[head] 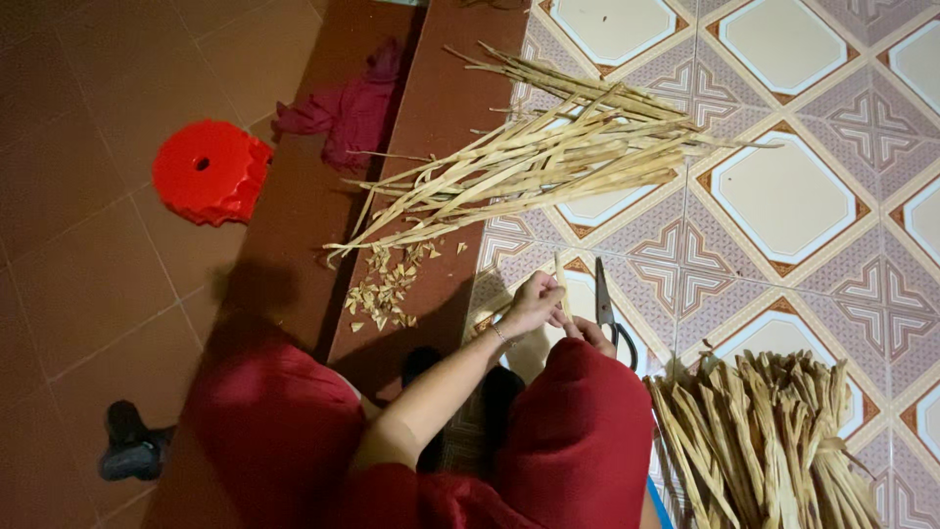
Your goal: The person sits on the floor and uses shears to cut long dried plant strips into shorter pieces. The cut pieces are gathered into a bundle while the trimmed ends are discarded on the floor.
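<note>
My left hand [532,304] and my right hand [593,334] meet just above my red-clad knee and together pinch one pale dried leaf strip [562,275], which sticks up away from me. The right hand is mostly hidden behind the knee. A pair of black-handled scissors [607,306] lies on the patterned tile right beside my right hand. A long loose bundle of dried strips [529,162] lies across the floor beyond my hands.
A second heap of folded dried strips [764,441] sits at the lower right. Small cut scraps [387,284] litter the brown step. A red plastic stool [211,171] and a crumpled red cloth [348,108] lie at the left. A black shoe [132,446] is at lower left.
</note>
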